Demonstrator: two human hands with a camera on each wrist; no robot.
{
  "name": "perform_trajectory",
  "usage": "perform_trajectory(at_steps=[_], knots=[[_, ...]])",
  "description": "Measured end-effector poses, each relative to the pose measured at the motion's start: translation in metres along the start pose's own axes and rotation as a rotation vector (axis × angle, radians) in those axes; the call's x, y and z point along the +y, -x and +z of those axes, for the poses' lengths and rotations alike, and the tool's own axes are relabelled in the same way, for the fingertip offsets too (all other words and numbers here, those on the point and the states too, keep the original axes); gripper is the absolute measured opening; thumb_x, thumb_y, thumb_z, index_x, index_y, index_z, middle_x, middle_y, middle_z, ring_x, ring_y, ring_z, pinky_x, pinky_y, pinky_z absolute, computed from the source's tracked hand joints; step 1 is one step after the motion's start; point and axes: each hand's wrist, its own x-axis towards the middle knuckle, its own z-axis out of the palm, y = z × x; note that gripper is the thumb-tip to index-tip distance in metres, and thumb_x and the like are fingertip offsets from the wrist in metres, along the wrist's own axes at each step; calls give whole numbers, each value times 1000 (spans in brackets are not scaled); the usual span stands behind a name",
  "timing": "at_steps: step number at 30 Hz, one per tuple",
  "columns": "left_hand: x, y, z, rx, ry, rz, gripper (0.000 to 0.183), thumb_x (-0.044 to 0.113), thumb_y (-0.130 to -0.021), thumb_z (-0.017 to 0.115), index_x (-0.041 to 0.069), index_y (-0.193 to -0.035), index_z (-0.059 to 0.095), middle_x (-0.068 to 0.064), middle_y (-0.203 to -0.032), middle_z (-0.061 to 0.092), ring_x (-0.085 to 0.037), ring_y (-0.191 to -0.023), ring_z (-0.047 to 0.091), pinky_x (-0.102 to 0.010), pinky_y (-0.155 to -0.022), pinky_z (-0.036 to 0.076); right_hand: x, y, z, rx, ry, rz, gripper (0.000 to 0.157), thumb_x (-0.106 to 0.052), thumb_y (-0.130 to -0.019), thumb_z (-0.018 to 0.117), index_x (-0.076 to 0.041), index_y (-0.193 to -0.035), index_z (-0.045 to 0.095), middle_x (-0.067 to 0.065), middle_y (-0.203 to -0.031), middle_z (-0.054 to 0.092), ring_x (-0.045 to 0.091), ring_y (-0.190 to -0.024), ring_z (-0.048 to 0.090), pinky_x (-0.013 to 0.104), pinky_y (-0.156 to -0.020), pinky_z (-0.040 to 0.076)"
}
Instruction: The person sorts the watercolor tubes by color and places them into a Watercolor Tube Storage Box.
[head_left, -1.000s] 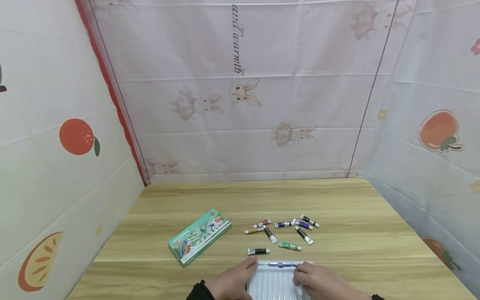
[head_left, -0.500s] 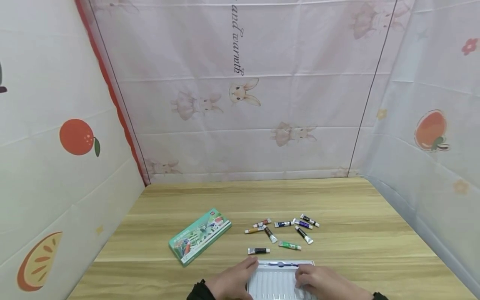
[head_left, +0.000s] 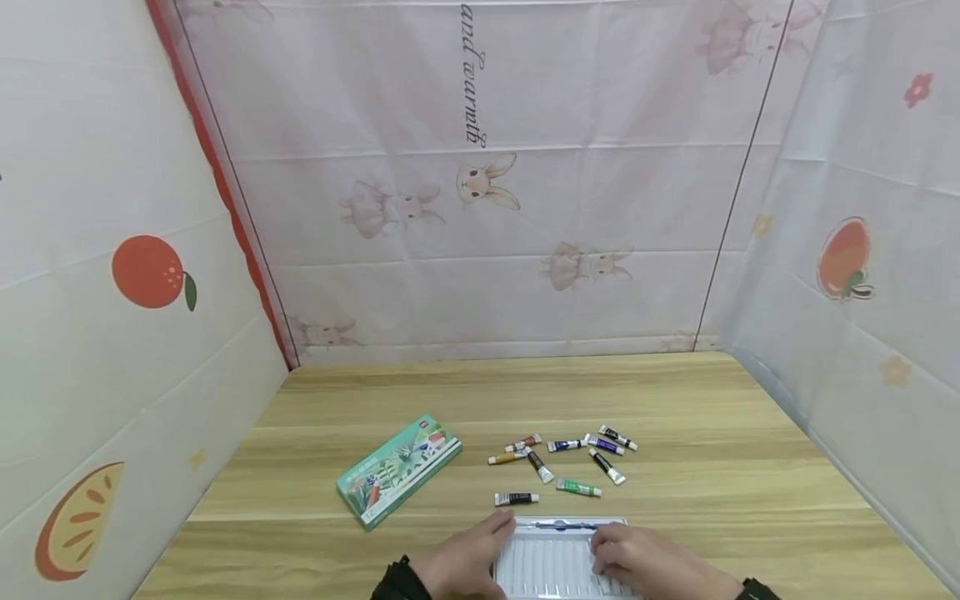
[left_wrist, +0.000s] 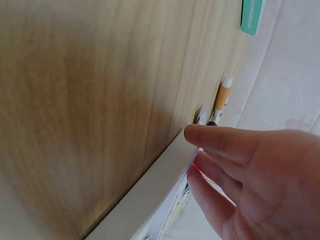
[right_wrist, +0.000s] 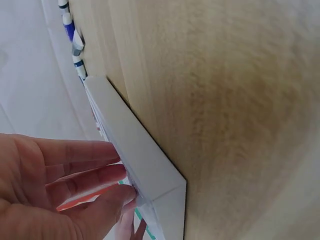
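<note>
Handling of the white tray, at six o'clock, seems your step. Your left hand rests straight-fingered along its nine-o'clock edge; at its three, your right hand bends its fingers, but whether they pinch can't be told. The next move probably wants a steady left side. From the tray's long ribs, a flat green carton lies towards ten, smooth flat-tailed paint tubes towards twelve.
</note>
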Motion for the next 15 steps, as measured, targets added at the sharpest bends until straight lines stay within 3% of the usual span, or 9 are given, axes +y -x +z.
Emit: perform_trajectory(at_steps=[11,15], knots=[[3,-1,-3,15,23,-40,88,40,-57,67,6,-127,28,-6,-132,20,-16,-117,22,-27,-89,29,-5,-5,-5,-24,12,45,14,-14,-74,59,-19,-86,65,-9,-89,50,-2,-77,45,13,-63,42],[2,-1,-1,-4,12,-17,86,42,-60,65,5,-127,28,-6,-132,21,-15,-117,22,-26,-90,29,-1,-8,-4,56,29,6,13,-10,-71,61,-18,-82,64,-8,-87,52,-1,-76,47,11,-63,41]])
